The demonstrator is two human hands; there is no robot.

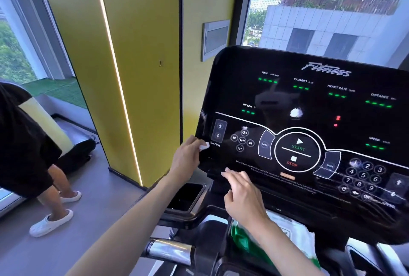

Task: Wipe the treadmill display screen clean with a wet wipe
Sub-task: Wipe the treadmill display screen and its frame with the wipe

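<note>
The display screen point(309, 109) says "Fitness" at its top, far above both hands. Below that are TIME, CALORIES, HEART RATE, DISTANCE, INCLINE and SPEED, each with green dashes. Just right of the wet wipe point(204, 146) in the left hand point(188, 158) is a small INCLINE under two arrows. Up and right of the right hand point(243, 198), a round button says START and STOP, with PROG and MODE beside it. Farther right are keys 0 to 9 and OK.

Open room before display screen point(309, 103); yellow pillar point(137, 76) stands left.
</note>
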